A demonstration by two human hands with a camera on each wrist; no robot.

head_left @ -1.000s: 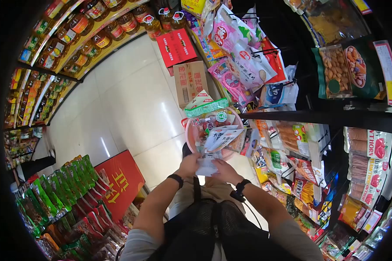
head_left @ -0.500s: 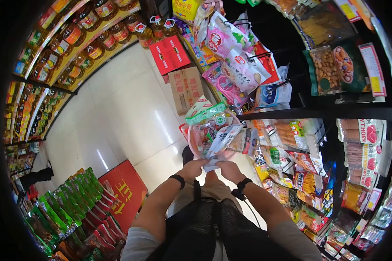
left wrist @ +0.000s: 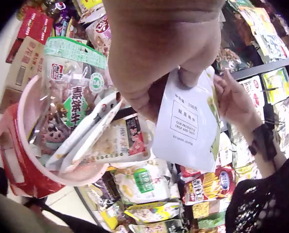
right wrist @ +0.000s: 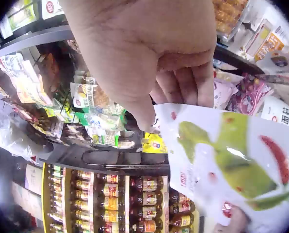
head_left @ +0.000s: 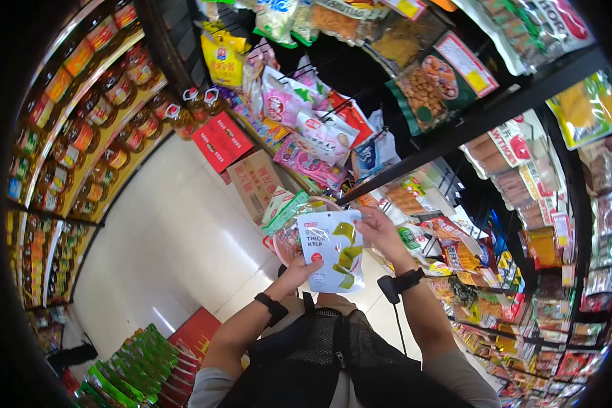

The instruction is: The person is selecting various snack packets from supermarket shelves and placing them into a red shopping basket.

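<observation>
A white pouch [head_left: 332, 251] printed "THICK KELP" with green pieces is held up between both hands, its front facing the head camera. The left hand [head_left: 299, 273] pinches its lower left edge, thumb on the front. At the upper right corner, the right hand [head_left: 381, 233] pinches it between thumb and fingers. The left wrist view shows the pouch's plain printed back [left wrist: 188, 121]. Behind it is a pink basket [left wrist: 30, 141] holding a green-topped snack bag [left wrist: 74, 92] and white packs [left wrist: 93, 128].
Snack bags [head_left: 319, 132] hang on racks ahead and to the right, along a black shelf bar [head_left: 415, 158]. Oil bottles [head_left: 81, 132] line shelves at left. A red box [head_left: 222, 141] and a brown carton [head_left: 255, 182] stand beyond the basket. Green packets [head_left: 132, 364] are at lower left.
The kelp pouch is now raised and spread facing the camera; earlier the hands were close together over the basket's near rim. The right hand moved up and right. The head view has turned right.
</observation>
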